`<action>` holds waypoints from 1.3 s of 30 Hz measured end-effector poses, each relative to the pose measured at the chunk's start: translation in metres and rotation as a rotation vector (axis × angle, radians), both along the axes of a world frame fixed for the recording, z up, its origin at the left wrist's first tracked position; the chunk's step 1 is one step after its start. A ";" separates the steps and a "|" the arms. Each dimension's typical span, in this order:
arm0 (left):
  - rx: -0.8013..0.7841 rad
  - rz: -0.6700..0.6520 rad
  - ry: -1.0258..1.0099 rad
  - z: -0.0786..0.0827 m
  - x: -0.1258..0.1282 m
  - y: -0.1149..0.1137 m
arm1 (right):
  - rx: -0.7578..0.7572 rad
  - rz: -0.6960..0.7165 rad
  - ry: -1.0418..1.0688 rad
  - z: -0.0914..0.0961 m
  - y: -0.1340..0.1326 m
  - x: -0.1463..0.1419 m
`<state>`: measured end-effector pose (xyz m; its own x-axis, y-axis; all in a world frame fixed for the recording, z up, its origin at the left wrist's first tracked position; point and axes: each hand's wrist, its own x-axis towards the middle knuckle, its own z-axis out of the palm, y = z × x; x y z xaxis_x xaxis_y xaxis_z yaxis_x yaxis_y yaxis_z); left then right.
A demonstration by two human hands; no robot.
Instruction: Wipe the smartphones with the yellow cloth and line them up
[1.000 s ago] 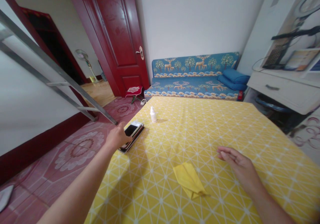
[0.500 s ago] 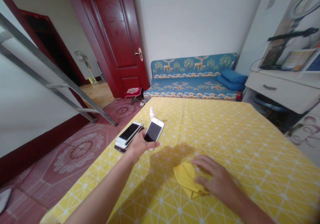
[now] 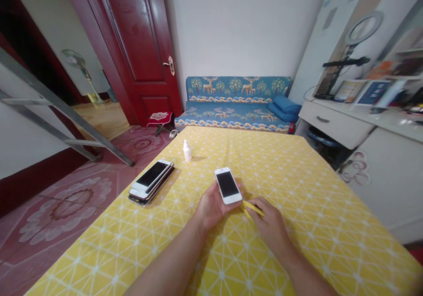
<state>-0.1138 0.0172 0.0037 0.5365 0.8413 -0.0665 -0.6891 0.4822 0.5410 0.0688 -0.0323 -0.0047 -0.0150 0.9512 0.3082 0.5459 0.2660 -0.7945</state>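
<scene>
A white smartphone (image 3: 228,185) lies screen up in my left hand (image 3: 213,208), near the middle of the counter (image 3: 307,247) and toward its near side. The dark screen is unlit and faces up toward me. The white frame looks whole, though small marks would be too fine to tell from here. My left hand is cupped and grasping the phone, with its lower end resting on my fingers and its top tilted away to the far left.

My right hand (image 3: 268,221) is just beside it, curled closed on a yellow cloth (image 3: 253,208). Only a thin strip of the cloth shows, reaching toward the phone's lower right corner. I judge the step in hand to be bringing the cloth and phone together, and a phone balanced this way calls for a steady left hand.

To my left, a stack of smartphones (image 3: 151,182) lies near the counter's left edge, with a small white bottle (image 3: 187,150) standing upright beyond it. Past the far edge is a blue sofa (image 3: 233,104) printed with deer and trees. A dark red door (image 3: 132,49) stands to the far left, and a white drawer unit (image 3: 333,126) stands to the far right.
</scene>
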 end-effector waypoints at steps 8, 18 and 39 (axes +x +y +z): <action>0.053 -0.080 0.083 -0.009 0.008 -0.011 | 0.092 -0.338 0.346 0.011 0.013 0.001; -0.075 -0.063 0.148 -0.004 0.006 -0.014 | 0.537 0.165 -0.229 0.008 -0.016 -0.041; 0.290 -0.233 0.424 0.007 0.011 -0.033 | 0.546 -0.018 0.099 0.020 -0.009 -0.022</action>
